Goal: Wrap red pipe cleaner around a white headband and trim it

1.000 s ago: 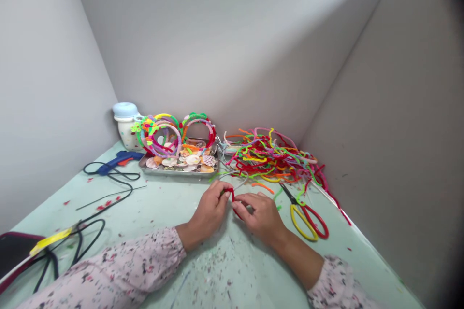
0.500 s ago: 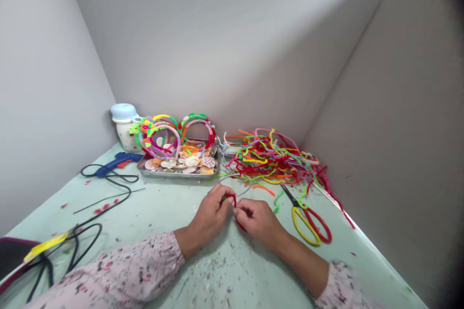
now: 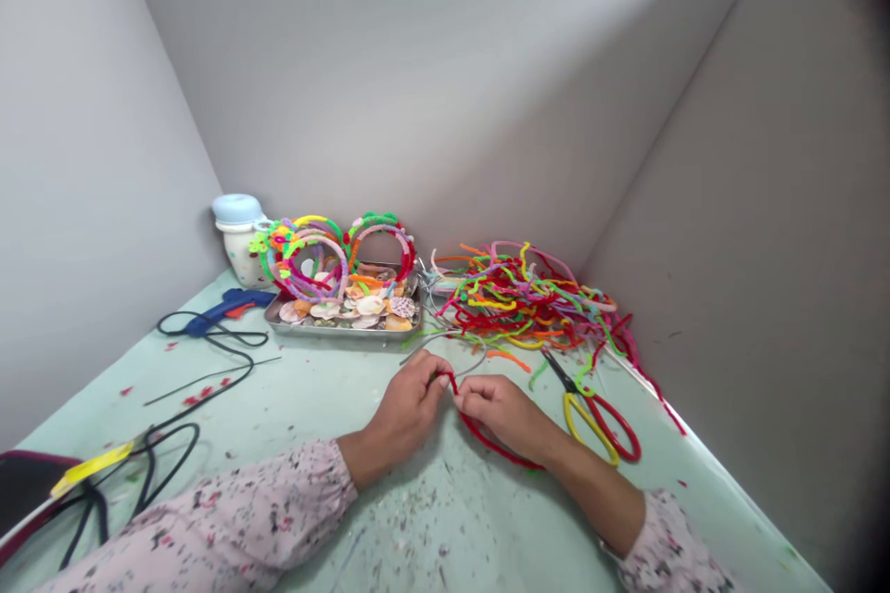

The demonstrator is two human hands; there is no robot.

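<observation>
A red pipe cleaner (image 3: pixel 499 449) runs between my two hands, its long end curving under my right wrist. My left hand (image 3: pixel 415 397) is closed, pinching one part of it between thumb and forefinger; a bit of green shows at those fingers. Close beside it, my right hand (image 3: pixel 502 415) pinches the same red pipe cleaner with thumb and fingertips. Scissors (image 3: pixel 590 417) with one yellow and one red handle lie just right of my right hand. A thin grey wire loop (image 3: pixel 479 354) rests on the table behind my hands.
Tangled coloured pipe cleaners (image 3: pixel 528 296) are heaped at the back right. A metal tray (image 3: pixel 340 332) of shells (image 3: pixel 371 306) holds decorated hoops (image 3: pixel 316 264). A blue glue gun (image 3: pixel 226 308), its black cord (image 3: pixel 236 371) and a lidded jar (image 3: pixel 242 246) are at left. Grey walls enclose the table.
My right hand has shifted slightly right and up. More of the red pipe cleaner now shows, stretching below the right hand to the wrist. My left hand stays nearly in place.
</observation>
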